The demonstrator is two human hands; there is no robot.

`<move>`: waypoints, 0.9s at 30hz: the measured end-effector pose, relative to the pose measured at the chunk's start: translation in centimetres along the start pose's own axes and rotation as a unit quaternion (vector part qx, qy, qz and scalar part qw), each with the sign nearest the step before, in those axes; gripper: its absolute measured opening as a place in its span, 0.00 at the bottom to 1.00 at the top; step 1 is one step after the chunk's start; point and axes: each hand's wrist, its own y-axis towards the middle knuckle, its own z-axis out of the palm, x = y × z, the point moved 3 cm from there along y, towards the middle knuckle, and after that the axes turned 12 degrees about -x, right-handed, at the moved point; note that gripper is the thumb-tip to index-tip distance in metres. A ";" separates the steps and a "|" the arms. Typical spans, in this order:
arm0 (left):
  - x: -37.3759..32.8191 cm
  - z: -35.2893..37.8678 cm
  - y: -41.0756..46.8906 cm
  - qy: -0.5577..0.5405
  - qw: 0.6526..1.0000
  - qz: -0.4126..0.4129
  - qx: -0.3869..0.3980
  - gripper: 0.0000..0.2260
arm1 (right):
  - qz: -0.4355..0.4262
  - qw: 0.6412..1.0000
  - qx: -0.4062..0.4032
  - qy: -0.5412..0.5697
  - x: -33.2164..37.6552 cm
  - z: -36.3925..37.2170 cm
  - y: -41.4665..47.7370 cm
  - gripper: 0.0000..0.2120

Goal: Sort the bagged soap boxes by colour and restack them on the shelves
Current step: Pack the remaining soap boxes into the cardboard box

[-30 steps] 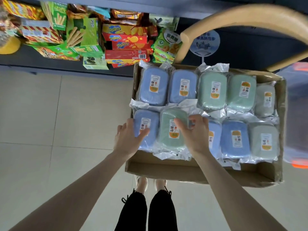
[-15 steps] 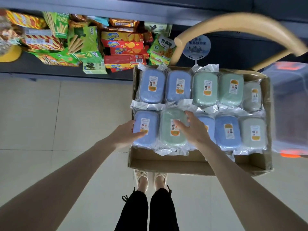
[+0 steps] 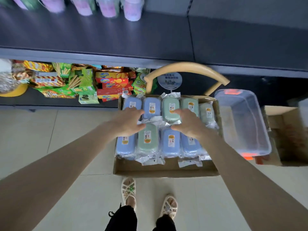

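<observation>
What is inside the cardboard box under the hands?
Two rows of bagged, labelled blue soap boxes and green soap boxes. The left hand and right hand cover some; any layer beneath is hidden.

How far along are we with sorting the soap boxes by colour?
Done: nothing that I can see; no soap box shows on the dark grey shelf. In hand: the left hand and right hand are spread open over the brown cardboard box, gripping nothing. Left: blue bagged soap boxes and green bagged soap boxes lie mixed in both rows, so all sorting and restacking remains.
</observation>
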 end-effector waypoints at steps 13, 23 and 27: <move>-30.5 -16.2 -2.8 0.081 0.943 0.141 -0.291 0.26 | -0.075 0.957 -0.277 -0.034 -10.8 -28.8 -15.4 0.25; -48.4 -23.7 -0.9 0.136 0.901 0.217 -0.351 0.27 | -0.072 0.927 -0.362 -0.063 -20.4 -44.3 -21.2 0.27; -52.5 -26.3 3.1 0.134 0.887 0.231 -0.376 0.27 | -0.078 0.915 -0.389 -0.069 -22.9 -49.8 -19.0 0.28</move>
